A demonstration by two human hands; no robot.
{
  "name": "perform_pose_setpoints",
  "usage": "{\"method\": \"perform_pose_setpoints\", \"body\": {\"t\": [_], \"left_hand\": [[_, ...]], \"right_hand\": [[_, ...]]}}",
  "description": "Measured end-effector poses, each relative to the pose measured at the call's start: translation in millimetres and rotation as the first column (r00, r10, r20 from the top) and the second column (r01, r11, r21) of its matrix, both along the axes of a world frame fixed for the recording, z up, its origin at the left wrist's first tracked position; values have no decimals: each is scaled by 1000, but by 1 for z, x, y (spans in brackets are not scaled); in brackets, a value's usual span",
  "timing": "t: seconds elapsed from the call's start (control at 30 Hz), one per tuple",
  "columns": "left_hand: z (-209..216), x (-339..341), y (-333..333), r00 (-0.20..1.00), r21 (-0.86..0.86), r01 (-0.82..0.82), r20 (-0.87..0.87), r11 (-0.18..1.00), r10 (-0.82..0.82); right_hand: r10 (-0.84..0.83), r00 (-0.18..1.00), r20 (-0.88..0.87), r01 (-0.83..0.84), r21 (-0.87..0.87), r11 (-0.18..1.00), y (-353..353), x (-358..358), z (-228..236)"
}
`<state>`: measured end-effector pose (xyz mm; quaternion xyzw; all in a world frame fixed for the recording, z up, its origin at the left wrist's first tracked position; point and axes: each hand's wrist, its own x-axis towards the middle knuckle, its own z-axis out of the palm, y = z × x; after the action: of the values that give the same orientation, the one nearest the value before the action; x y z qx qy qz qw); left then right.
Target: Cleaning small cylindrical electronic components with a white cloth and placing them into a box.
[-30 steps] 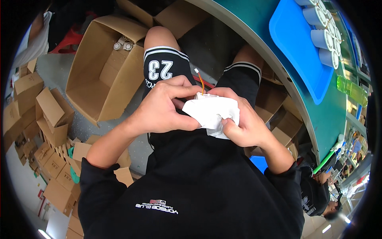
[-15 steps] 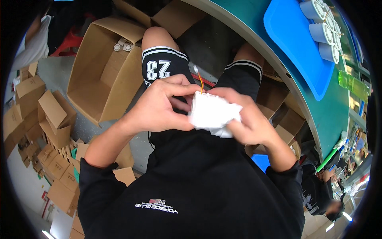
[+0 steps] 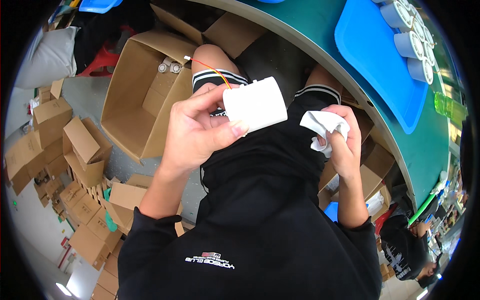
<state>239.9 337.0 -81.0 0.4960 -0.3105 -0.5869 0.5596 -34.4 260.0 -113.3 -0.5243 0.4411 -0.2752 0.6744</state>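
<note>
A white plastic housing (image 3: 257, 104), rounded and smooth on top, sits between the thumb and fingers of my left hand (image 3: 192, 127). Red and yellow wires (image 3: 212, 68) run out of its upper left corner to a small white connector. My right hand (image 3: 345, 142) pinches a crumpled white cloth (image 3: 324, 125), held apart from the housing on its right. Both hands are above my lap. The underside of the housing and some of my left fingertips are hidden.
An open cardboard box (image 3: 145, 95) on the left holds a few white round parts (image 3: 170, 66). On the green table (image 3: 425, 145) to the right lies a blue tray (image 3: 380, 65) beside several white cylindrical parts (image 3: 409, 45) and a green bottle (image 3: 449, 107). More cartons (image 3: 87, 215) are stacked at far left; another person (image 3: 402, 247) is at lower right.
The cloth has come away from the housing and moved right with my right hand. My left hand has tilted the housing, leaving its smooth white face in view.
</note>
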Motion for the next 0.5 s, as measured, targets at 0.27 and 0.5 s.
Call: {"method": "perform_pose_setpoints", "body": {"t": [0.27,0.5], "left_hand": [[-2,-16,1,998,-57,-46,-44,997,43],[0,-37,-1,961,14,-168,-219,986,167]], "right_hand": [[8,977,211,-8,0,1000,2,5,0],[-37,969,244,87,-197,977,6,17,7]]}}
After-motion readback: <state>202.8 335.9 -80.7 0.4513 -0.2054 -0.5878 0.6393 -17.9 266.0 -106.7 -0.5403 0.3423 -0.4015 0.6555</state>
